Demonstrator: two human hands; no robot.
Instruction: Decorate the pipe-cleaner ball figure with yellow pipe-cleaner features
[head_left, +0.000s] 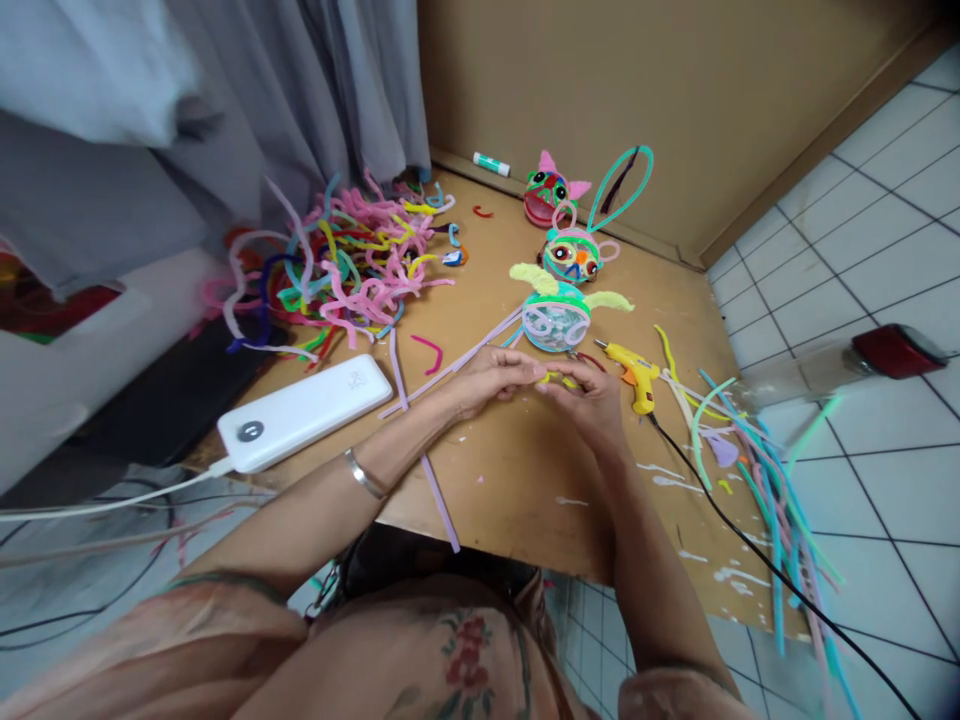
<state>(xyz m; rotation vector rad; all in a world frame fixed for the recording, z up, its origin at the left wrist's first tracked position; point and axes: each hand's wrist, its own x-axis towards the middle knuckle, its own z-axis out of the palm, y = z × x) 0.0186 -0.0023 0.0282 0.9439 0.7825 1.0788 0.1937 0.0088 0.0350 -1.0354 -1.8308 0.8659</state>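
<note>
Between the fingertips of both hands is a short yellow pipe cleaner (568, 382), partly hidden by the fingers. My left hand (495, 382) pinches it from one side, and my right hand (589, 402) is closed on the other. Just beyond the fingers sits a clear round ball (553, 322) trimmed with teal, green and lilac pipe cleaners, with two fuzzy pale-yellow ears. A yellow hot glue gun (634, 375) lies right of my right hand, its nozzle toward the ball. Long lilac pipe cleaners (465, 362) run past my left hand.
Behind stand two more decorated balls, one with a tall teal loop (574, 255), one with pink ears (544, 205). Left are a tangled pipe cleaner heap (352, 265) and a white power bank (307, 412). Loose stems (772, 480) overhang the right edge; a black cord (727, 520) crosses there.
</note>
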